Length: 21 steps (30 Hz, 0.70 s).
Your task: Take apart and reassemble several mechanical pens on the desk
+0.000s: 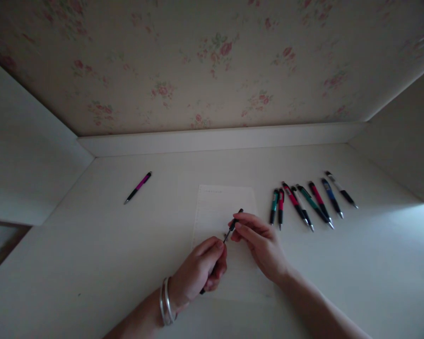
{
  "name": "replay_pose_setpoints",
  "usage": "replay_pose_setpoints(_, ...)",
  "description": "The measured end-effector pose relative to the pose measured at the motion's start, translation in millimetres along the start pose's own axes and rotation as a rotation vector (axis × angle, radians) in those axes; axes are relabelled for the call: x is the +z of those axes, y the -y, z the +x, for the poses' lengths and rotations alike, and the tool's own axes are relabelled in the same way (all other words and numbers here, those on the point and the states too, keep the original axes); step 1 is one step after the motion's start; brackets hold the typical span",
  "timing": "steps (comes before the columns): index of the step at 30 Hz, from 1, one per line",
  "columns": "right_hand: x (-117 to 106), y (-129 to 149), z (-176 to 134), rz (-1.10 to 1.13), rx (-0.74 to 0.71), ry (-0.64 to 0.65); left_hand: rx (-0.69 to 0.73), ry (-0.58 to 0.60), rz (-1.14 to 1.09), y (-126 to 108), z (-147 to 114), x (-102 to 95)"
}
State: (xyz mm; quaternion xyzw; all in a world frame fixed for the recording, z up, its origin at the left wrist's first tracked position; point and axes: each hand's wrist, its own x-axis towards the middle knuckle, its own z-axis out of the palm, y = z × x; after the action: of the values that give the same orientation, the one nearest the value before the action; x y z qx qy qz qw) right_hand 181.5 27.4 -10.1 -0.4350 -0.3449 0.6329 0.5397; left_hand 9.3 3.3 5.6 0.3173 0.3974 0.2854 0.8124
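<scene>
My left hand (198,267), with two silver bangles (167,301) at its wrist, is closed around a pen part. Only a black end (202,291) of that part shows below the fist; the rest is hidden by the fingers. Between the thumb and fingers of my right hand (263,242) is a black pen piece (238,216), tilted up to the right. A thin metallic-looking section (227,234) runs from it down to my left thumb and fingertips. Both hands are above a sheet of lined paper (215,207) on the white desk (109,263).
Several pens lie side by side to the right, among them a teal pen (274,205), a blue pen (330,194) and a white pen (339,187). One purple pen (138,188) lies apart on the left. Behind the desk is a floral wall (219,52); white panels flank both sides.
</scene>
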Motion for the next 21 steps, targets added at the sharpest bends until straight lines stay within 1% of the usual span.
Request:
replay_pose_setpoints(5,2.8,1.4,-5.8,-0.118,-0.075,0.064,-0.002,-0.036,0.044,-1.2,0.9,1.3)
replay_pose_setpoints(8,4.8,2.7,-9.3,-0.112,-0.103,0.114,0.023,-0.049,0.065,-2.0,1.0,2.5)
replay_pose_setpoints(10,5.4,3.4,-10.2,-0.091,-0.081,0.176,0.060,-0.039,0.092,-2.5,1.1,2.7)
replay_pose_setpoints(12,5.4,3.7,-10.0,-0.106,-0.025,0.233,0.091,-0.033,0.127,-2.2,1.3,2.2)
replay_pose_setpoints(14,4.7,3.9,-9.3,-0.129,0.019,0.253,0.115,-0.044,0.150,-0.9,1.4,1.3)
replay_pose_setpoints(18,3.8,6.3,-8.5,-0.147,0.031,0.272,0.134,-0.067,0.162,2.2,2.0,-0.3)
replay_pose_setpoints(21,4.2,9.2,-8.8,-0.132,0.041,0.302,0.135,-0.031,0.180,2.2,2.2,-0.6)
